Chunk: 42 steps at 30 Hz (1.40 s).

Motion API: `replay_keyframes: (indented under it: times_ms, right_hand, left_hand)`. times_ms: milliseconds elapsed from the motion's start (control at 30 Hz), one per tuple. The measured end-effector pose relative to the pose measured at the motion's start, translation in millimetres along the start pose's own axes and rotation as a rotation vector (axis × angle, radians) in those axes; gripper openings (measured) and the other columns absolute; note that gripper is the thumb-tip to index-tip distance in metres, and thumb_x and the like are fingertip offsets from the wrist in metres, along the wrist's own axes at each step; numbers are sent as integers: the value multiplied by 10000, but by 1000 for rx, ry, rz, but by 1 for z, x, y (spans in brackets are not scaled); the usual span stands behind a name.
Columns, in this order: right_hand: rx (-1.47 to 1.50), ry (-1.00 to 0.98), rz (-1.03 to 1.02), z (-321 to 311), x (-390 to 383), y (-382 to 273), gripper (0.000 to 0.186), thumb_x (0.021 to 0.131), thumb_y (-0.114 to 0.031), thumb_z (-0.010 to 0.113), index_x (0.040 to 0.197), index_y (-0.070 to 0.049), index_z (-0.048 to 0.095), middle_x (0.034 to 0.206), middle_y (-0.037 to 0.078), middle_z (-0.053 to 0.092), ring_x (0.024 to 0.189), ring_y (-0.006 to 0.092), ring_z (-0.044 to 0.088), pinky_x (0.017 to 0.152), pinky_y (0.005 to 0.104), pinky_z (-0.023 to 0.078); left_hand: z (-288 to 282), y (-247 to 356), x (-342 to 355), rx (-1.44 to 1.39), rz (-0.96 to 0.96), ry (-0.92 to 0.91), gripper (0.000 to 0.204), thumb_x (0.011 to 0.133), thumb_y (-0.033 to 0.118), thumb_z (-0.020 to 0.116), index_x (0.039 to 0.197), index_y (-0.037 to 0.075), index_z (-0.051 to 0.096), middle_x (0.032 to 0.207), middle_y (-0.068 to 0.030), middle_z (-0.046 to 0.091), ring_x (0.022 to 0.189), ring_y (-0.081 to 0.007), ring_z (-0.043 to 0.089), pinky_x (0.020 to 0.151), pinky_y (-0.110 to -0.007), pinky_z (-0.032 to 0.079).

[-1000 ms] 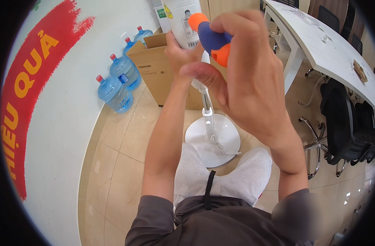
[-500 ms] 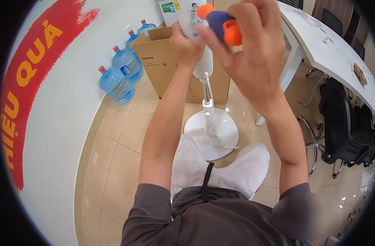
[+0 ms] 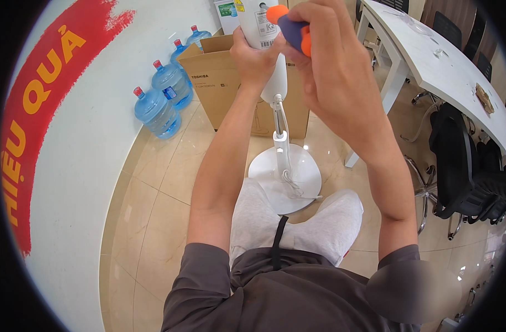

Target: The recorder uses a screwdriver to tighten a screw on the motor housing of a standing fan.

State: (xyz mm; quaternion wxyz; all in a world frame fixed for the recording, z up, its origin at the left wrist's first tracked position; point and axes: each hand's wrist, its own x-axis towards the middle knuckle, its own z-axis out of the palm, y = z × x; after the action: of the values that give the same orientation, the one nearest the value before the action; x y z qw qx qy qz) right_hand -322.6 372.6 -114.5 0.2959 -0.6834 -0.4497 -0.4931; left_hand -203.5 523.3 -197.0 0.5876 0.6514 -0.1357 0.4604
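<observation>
A white stand fan [image 3: 275, 83] rises in front of me, its thin pole running down to a round white base [image 3: 259, 170] near my knees. My left hand [image 3: 256, 62] is wrapped around the fan's white motor housing, just below a printed label. In my right hand [image 3: 341, 88] is a screwdriver [image 3: 291, 29] with a dark blue and orange handle, gripped by the fingers. Its short shaft points at a small recess in the upper housing; whether the tip touches a screw I cannot tell. A white cord hangs along the pole onto the base.
Behind the fan stands an opened cardboard box [image 3: 211, 83]. Several blue water jugs [image 3: 157, 113] line the wall at left. On the right are a white table [image 3: 419, 41] and black office chairs [image 3: 457, 166]. Tiled floor [image 3: 159, 221] surrounds my legs.
My right hand has turned and shifted slightly around the screwdriver handle, now covering more of its orange end. My left hand keeps its hold on the fan's housing.
</observation>
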Motion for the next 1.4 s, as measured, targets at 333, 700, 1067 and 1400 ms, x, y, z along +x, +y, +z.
replay_keyframes:
  times_ms: [333,700,1067,1400]
  right_hand:
    - [-145,80,-31,19,1,12,465,930,-365,657,1171,-53,410,1085,263,514,770,395,621,627,420,513]
    - [-20,164,145,18,7,9,407,677,99,730,1053,1,612,1078,170,534,722,296,621,594,350,534]
    - [-146,-71,198,-13,-8,12,280,867,-210,683,995,-14,531,988,194,543,731,261,644,464,355,488]
    - [-216,83,68,-14,1,18,403,840,-324,726,940,9,523,964,179,551,756,304,634,501,367,513]
  left_hand:
    - [-2,-2,-1,13,3,-29,617,676,257,822,1127,-48,533,968,-146,707,864,-216,694,784,-337,553]
    - [13,0,7,-132,-239,8,684,671,304,873,1178,-14,542,1039,-116,696,943,-190,671,849,-339,530]
    - [-4,-10,0,170,-30,-4,605,731,311,826,1144,-14,527,1032,-133,677,930,-217,665,821,-352,524]
    - [-6,9,3,6,-241,-162,727,789,299,812,1286,-7,379,1184,-149,596,1068,-242,620,875,-376,526]
